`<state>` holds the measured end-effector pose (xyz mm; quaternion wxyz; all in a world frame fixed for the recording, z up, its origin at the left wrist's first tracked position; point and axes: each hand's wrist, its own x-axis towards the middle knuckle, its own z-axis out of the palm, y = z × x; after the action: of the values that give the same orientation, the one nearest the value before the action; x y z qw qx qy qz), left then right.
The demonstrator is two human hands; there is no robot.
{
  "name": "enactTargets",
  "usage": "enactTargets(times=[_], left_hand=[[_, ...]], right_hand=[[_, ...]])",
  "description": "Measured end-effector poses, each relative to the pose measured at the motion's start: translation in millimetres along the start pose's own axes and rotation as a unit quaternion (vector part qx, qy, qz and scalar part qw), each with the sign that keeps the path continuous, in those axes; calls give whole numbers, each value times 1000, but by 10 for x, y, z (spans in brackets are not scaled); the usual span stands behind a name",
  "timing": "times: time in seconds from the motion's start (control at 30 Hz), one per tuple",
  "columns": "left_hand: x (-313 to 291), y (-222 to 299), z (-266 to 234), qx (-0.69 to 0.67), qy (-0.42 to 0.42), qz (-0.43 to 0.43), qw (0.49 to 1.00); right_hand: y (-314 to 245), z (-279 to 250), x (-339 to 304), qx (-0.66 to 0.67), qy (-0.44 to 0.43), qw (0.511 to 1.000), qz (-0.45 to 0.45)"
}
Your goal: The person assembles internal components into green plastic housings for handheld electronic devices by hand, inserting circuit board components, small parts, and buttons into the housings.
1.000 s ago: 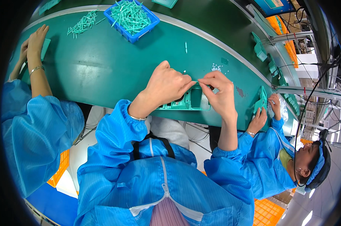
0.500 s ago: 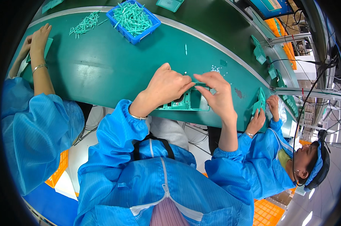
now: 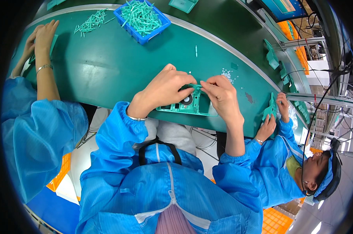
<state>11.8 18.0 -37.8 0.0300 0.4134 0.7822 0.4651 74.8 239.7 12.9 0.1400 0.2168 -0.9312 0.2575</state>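
Note:
A green plastic housing lies in front of me by the near edge of the bench. It has an open frame and holds a round black part with a pale centre. My left hand is closed on the housing's far edge, thumb and fingers beside the round part. Close to it on the right, my right hand has thumb and forefinger pressed together at the far edge of the housing. Whatever is between those fingertips is too small to make out.
A blue bin heaped with green strips stands at the back, beside a loose pile of strips. Small white pieces are scattered right of my hands. Co-workers handle green parts on both sides; one hand is at the right.
My right thumb and fingers, apart before, have come together at the housing's far edge. My left hand has shifted slightly left, baring more of the round black part.

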Motion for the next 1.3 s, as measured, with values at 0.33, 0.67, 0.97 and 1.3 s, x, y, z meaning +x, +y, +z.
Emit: enactTargets(times=[0.33, 0.67, 0.97, 1.3], left_hand=[[9, -67, 44, 15, 4, 7, 1000], [2, -59, 22, 9, -1, 2, 1000], [-29, -85, 59, -5, 22, 12, 1000], [-17, -91, 59, -8, 0, -1, 1000]], right_hand=[[-141, -19, 67, -169, -7, 984, -54], [-184, 47, 118, -190, -1, 979, -73], [-182, 65, 109, -152, -4, 987, -54], [-162, 104, 83, -42, 1, 996, 74]])
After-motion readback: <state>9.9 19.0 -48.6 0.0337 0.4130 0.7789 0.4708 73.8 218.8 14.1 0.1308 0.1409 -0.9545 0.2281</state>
